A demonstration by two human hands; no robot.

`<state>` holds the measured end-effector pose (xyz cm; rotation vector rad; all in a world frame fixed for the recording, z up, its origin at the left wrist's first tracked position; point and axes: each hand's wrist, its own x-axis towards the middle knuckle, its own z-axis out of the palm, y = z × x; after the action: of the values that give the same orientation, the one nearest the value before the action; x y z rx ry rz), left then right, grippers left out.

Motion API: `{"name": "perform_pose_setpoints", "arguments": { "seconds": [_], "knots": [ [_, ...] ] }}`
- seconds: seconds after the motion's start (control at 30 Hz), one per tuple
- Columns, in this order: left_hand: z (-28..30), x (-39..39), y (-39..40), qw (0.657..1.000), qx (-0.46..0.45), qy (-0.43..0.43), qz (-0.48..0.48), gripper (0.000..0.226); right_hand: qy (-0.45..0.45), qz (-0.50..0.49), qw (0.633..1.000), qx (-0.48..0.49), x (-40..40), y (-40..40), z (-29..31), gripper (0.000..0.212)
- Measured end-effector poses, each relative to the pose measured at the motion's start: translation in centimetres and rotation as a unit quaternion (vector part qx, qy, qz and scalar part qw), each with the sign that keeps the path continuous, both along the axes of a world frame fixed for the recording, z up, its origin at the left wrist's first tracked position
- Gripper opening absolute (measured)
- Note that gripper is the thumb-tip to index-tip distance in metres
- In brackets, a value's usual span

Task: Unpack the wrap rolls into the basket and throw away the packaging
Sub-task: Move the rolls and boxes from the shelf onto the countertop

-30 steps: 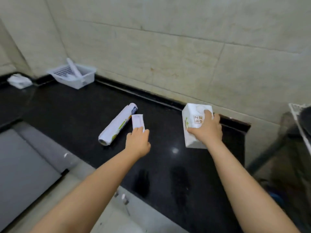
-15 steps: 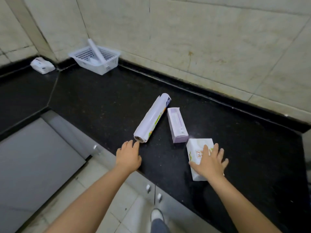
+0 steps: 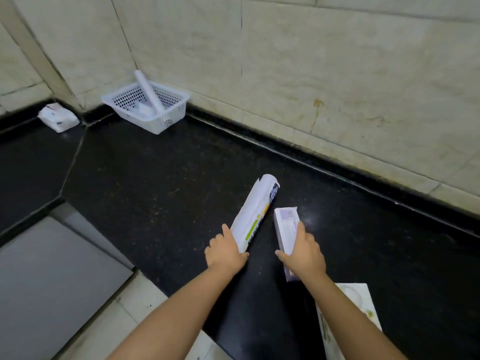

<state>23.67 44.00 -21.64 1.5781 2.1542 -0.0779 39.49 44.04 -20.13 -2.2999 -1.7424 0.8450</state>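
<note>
L hand (image 3: 225,253) grips roll (image 3: 255,215), R hand (image 3: 302,253) grips box (image 3: 285,237); next, probably carry roll to basket (image 3: 166,120).

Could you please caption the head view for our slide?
Left hand grips a wrap roll; right hand grips a slim box on the counter.

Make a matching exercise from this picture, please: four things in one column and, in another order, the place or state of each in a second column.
Things:
1. wrapped roll
2. purple box
3. white basket
4. small white packet

Places or states:
A. in the far left corner of the counter
B. against the wall, a white roll leaning out of it
C. under the left hand
D. under the right hand

Pairs: 1-C, 2-D, 3-B, 4-A
</note>
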Motion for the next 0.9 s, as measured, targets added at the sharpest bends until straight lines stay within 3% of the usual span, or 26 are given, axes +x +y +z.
{"name": "perform_pose_setpoints", "arguments": {
  "seconds": [0.13, 0.3, 0.4, 0.7, 0.9],
  "knots": [
    [-0.5, -1.7, 1.3, 0.999, 0.001, -0.022, -0.030, 0.058, -0.014, -0.017, 1.000, 0.007, -1.0, 1.5, -0.8, 0.077],
    [-0.5, -6.0, 2.6, 0.998, 0.035, -0.040, -0.027, 0.053, 0.012, -0.003, 0.999, 0.049, -4.4, 4.3, -0.2, 0.074],
    [0.3, -11.0, 3.6, 0.996, 0.052, -0.071, 0.032, 0.052, 0.023, 0.038, 0.997, 0.061, -9.3, 6.4, 0.4, 0.074],
    [4.3, -35.8, 5.7, 0.980, 0.130, -0.046, 0.142, 0.050, 0.008, 0.201, 0.975, 0.092, -34.0, 13.2, 3.7, 0.075],
    [5.1, -51.8, 5.7, 0.971, 0.122, -0.004, 0.207, 0.048, 0.006, 0.208, 0.974, 0.085, -47.8, 16.7, 4.8, 0.071]
  ]
}}
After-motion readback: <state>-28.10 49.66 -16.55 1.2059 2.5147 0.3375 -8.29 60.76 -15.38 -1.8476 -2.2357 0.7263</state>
